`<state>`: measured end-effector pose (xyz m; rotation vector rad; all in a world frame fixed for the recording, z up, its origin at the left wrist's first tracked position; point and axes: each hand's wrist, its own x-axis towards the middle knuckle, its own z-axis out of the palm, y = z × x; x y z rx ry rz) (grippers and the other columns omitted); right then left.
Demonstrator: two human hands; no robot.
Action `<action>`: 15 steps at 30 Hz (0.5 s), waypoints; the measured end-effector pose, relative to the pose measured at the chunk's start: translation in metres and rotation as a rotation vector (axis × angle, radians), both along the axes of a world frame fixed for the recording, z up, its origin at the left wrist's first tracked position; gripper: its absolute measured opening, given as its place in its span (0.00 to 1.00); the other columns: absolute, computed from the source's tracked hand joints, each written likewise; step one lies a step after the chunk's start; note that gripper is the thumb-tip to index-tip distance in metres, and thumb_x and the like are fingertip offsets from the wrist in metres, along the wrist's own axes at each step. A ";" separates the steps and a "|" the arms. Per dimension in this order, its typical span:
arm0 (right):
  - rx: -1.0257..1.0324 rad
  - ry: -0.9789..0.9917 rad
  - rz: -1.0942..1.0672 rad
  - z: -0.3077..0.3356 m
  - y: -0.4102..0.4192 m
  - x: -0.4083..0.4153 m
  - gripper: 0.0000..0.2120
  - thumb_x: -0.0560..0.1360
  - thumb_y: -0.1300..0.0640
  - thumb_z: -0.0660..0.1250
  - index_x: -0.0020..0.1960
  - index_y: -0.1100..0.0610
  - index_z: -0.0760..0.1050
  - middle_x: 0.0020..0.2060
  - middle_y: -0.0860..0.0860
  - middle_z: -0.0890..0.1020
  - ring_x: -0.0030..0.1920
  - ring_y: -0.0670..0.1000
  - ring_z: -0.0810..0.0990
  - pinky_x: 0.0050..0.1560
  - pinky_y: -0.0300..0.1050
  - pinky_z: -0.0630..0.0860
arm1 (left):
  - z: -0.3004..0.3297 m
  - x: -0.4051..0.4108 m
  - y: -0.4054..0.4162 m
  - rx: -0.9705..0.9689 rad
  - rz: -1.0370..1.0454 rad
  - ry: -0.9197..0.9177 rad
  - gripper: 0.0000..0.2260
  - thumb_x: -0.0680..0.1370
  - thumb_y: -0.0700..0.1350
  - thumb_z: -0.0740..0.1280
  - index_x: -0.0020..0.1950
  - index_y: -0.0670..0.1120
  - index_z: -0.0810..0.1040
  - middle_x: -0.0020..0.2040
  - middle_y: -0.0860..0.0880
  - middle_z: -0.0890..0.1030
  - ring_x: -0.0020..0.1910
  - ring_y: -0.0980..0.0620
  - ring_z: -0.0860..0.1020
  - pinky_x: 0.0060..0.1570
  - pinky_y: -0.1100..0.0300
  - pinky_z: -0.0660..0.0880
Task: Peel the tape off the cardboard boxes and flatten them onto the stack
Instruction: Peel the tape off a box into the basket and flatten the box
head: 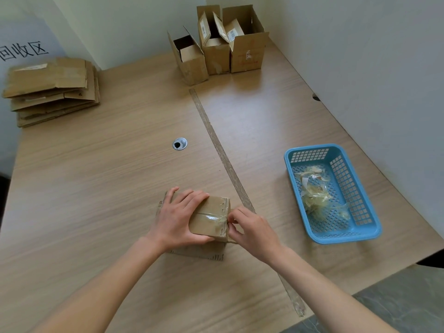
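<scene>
Taped cardboard box (209,219): stood at the near centre of the worktop (108,188), steadied by the left hand (177,219), whose grip is wrapped over its top and near side, presumably so it cannot slide under the pull. Clear tape (217,218): pinched at the box's right edge by the right hand (252,229), grip closed on the loosened end; peeling is judged to be just starting. Blue plastic basket (370,227): set to the right, within reach, holding discarded tape scraps (317,195). Cable grommet (179,143): sunk in mid-worktop. Flattened cardboard stack (51,90): kept far left. Three opened boxes (216,44): stood together at the far edge, evidently awaiting treatment.
</scene>
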<state>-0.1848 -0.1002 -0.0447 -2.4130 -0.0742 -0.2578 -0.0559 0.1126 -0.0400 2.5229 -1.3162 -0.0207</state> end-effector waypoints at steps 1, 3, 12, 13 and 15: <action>-0.032 -0.019 0.010 0.002 0.000 0.001 0.03 0.77 0.62 0.69 0.47 0.62 0.77 0.43 0.52 0.80 0.38 0.55 0.79 0.33 0.50 0.74 | 0.000 0.000 0.000 0.000 -0.002 -0.002 0.45 0.64 0.75 0.71 0.73 0.49 0.72 0.68 0.55 0.77 0.69 0.50 0.73 0.74 0.38 0.60; -0.111 -0.058 0.049 0.003 0.000 0.003 0.03 0.77 0.63 0.67 0.45 0.63 0.77 0.42 0.54 0.80 0.36 0.57 0.78 0.29 0.53 0.75 | 0.000 0.000 0.001 0.003 -0.001 0.000 0.45 0.64 0.75 0.71 0.73 0.49 0.72 0.68 0.55 0.76 0.69 0.50 0.73 0.75 0.39 0.59; 0.283 0.100 -0.001 -0.013 -0.027 -0.004 0.10 0.79 0.59 0.70 0.60 0.59 0.80 0.54 0.48 0.84 0.53 0.44 0.83 0.54 0.45 0.81 | 0.000 0.001 0.002 0.038 0.002 0.016 0.46 0.64 0.76 0.69 0.74 0.51 0.70 0.69 0.56 0.75 0.70 0.51 0.72 0.75 0.38 0.58; 0.316 0.130 -0.003 -0.015 -0.028 -0.005 0.12 0.79 0.57 0.71 0.61 0.58 0.80 0.54 0.48 0.84 0.54 0.42 0.83 0.56 0.43 0.81 | 0.000 0.001 0.002 0.039 0.001 0.013 0.46 0.64 0.76 0.69 0.74 0.51 0.70 0.69 0.56 0.75 0.70 0.51 0.72 0.75 0.38 0.58; 0.313 0.146 0.015 -0.018 -0.023 -0.004 0.13 0.76 0.53 0.74 0.59 0.56 0.80 0.53 0.46 0.84 0.54 0.42 0.82 0.56 0.42 0.81 | 0.000 0.001 0.001 0.040 -0.002 0.008 0.46 0.64 0.76 0.69 0.74 0.51 0.70 0.69 0.55 0.75 0.70 0.51 0.72 0.75 0.38 0.58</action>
